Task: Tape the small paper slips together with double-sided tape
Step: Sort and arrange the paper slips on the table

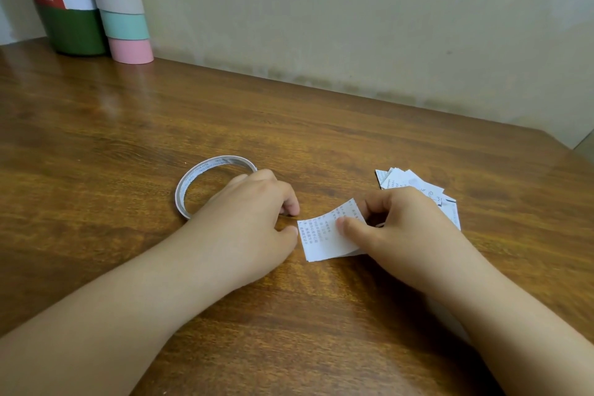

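White printed paper slip (324, 235) lies pinched in the right hand (401, 228) near the wooden counter's (289, 125) middle, the left hand (254, 215) curled beside it over the tape ring (186, 185), with more slips (405, 180) fanned just behind.

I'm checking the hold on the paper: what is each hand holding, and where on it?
The right hand pinches a printed paper slip at its right edge, thumb on top. The left hand has curled fingers beside the tape roll; whether it holds anything cannot be told.
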A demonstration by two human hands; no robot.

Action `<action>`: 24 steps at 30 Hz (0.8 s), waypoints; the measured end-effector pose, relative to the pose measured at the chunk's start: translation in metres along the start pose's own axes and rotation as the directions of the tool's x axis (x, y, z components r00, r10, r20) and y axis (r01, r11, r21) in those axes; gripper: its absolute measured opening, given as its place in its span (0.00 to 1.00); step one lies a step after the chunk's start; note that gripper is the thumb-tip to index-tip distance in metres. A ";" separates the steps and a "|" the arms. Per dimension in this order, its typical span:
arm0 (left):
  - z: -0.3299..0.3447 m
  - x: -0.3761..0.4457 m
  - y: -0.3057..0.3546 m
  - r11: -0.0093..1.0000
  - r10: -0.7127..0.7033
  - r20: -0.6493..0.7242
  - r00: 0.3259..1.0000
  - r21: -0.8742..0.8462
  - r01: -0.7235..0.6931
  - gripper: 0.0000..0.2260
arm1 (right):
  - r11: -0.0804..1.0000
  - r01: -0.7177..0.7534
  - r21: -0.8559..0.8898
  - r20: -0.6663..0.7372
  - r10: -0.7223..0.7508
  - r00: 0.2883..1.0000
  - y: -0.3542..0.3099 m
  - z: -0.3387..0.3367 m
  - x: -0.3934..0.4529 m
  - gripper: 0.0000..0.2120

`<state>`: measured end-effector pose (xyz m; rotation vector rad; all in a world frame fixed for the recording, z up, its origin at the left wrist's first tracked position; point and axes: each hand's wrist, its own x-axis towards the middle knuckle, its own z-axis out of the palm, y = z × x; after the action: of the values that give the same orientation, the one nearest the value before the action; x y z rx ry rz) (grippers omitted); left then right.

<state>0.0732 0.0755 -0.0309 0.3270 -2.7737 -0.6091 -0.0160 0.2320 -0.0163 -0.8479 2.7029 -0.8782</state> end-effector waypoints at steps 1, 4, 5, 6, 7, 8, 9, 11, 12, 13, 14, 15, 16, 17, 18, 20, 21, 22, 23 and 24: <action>0.000 0.000 0.000 1.000 -0.001 0.000 1.000 0.002 0.001 0.05 | 1.000 -0.002 0.000 -0.001 0.002 1.000 0.000 0.000 0.000 0.09; 0.000 0.000 0.000 1.000 0.001 -0.001 1.000 0.000 -0.001 0.05 | 1.000 -0.007 0.000 -0.004 0.007 1.000 -0.001 0.000 0.000 0.09; 0.000 0.000 0.000 1.000 0.002 0.000 1.000 -0.002 -0.002 0.05 | 1.000 -0.009 -0.002 -0.004 0.009 1.000 -0.001 0.001 0.000 0.09; 0.000 0.000 0.000 1.000 0.004 0.000 1.000 -0.005 -0.004 0.05 | 1.000 -0.009 -0.005 -0.005 0.009 1.000 -0.001 0.001 0.000 0.09; 0.000 0.000 0.000 1.000 0.006 0.000 1.000 -0.007 -0.006 0.05 | 1.000 -0.009 -0.007 -0.005 0.009 1.000 -0.001 0.001 0.000 0.09; 0.000 0.000 0.000 1.000 0.006 0.001 1.000 -0.007 -0.006 0.05 | 1.000 -0.009 -0.008 -0.005 0.009 1.000 -0.001 0.001 0.000 0.09; 0.000 0.000 0.000 1.000 0.007 0.000 1.000 -0.006 -0.007 0.05 | 1.000 -0.010 -0.007 -0.003 0.010 1.000 -0.001 0.001 -0.001 0.09; 0.000 0.000 -0.001 1.000 0.008 -0.003 1.000 -0.004 -0.008 0.05 | 1.000 -0.012 -0.001 0.003 0.012 1.000 -0.001 0.001 -0.001 0.09; 0.001 0.000 -0.001 1.000 0.008 -0.006 1.000 -0.004 -0.008 0.05 | 1.000 -0.014 0.001 0.005 0.014 1.000 -0.001 0.001 -0.001 0.08; 0.001 0.000 0.000 1.000 0.007 -0.010 1.000 -0.006 -0.007 0.05 | 1.000 -0.016 0.001 0.006 0.016 1.000 -0.001 0.001 -0.001 0.08; 0.001 0.000 0.000 1.000 0.005 -0.014 1.000 -0.009 -0.005 0.04 | 1.000 -0.016 -0.002 0.006 0.016 1.000 -0.001 0.001 -0.001 0.08; 0.001 0.000 0.000 1.000 0.003 -0.018 1.000 -0.010 -0.003 0.04 | 1.000 -0.015 -0.006 0.005 0.015 1.000 -0.001 0.002 -0.001 0.08; 0.001 0.000 0.000 1.000 0.002 -0.021 1.000 -0.009 -0.002 0.04 | 1.000 -0.013 -0.007 0.002 0.013 1.000 -0.001 0.002 -0.001 0.09; 0.001 0.000 0.000 1.000 0.002 -0.021 1.000 -0.006 -0.002 0.03 | 1.000 -0.012 -0.007 0.000 0.012 1.000 -0.001 0.002 -0.001 0.09; 0.001 0.000 0.000 1.000 0.002 -0.021 1.000 -0.005 -0.002 0.03 | 1.000 -0.012 -0.007 -0.002 0.012 1.000 -0.001 0.002 -0.001 0.09; 0.001 0.000 0.000 1.000 0.000 -0.017 1.000 -0.004 0.000 0.04 | 1.000 -0.012 -0.007 -0.004 0.012 1.000 0.000 0.002 -0.001 0.08; 0.001 0.000 0.000 1.000 -0.002 -0.015 1.000 -0.003 0.002 0.04 | 1.000 -0.012 -0.007 -0.004 0.012 1.000 0.000 0.002 -0.001 0.08; 0.001 0.000 0.000 1.000 -0.005 -0.013 1.000 -0.001 0.005 0.04 | 1.000 -0.011 -0.007 -0.004 0.011 1.000 0.000 0.002 -0.001 0.08; 0.001 0.000 0.000 1.000 -0.007 -0.010 1.000 0.002 0.007 0.04 | 1.000 -0.008 -0.007 -0.004 0.008 1.000 0.000 0.002 -0.001 0.08; 0.002 0.000 0.000 1.000 -0.008 -0.009 1.000 0.003 0.008 0.04 | 1.000 -0.006 -0.010 -0.003 0.006 1.000 0.000 0.002 -0.001 0.09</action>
<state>0.0726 0.0757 -0.0323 0.3413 -2.7669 -0.6038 -0.0139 0.2313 -0.0179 -0.8402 2.7135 -0.8657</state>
